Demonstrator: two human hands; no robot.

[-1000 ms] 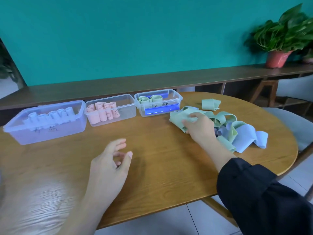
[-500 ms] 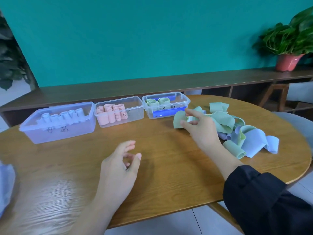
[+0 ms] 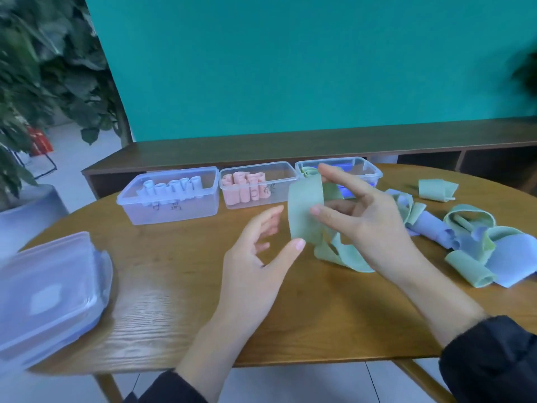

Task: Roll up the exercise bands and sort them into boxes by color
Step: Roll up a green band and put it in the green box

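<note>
My right hand (image 3: 366,225) pinches a light green band (image 3: 305,207) between thumb and fingers and holds it up over the wooden table (image 3: 174,301); its loose tail trails down onto the wood. My left hand (image 3: 255,266) is open just left of the band, its thumb tip at the band's lower edge. At the back stand three clear boxes: one with pale blue rolls (image 3: 171,213), one with pink rolls (image 3: 255,165), and one with green rolls (image 3: 372,171), partly hidden by my right hand.
A tangle of loose green and blue bands (image 3: 470,245) lies at the right, with one folded green band (image 3: 437,189) behind it. Stacked clear lids (image 3: 49,292) sit at the left table edge. A dark shelf (image 3: 290,146) runs behind the table.
My right hand has lifted the green band off the pile and brought it left toward the middle. My left hand has risen to meet it. The view has swung left.
</note>
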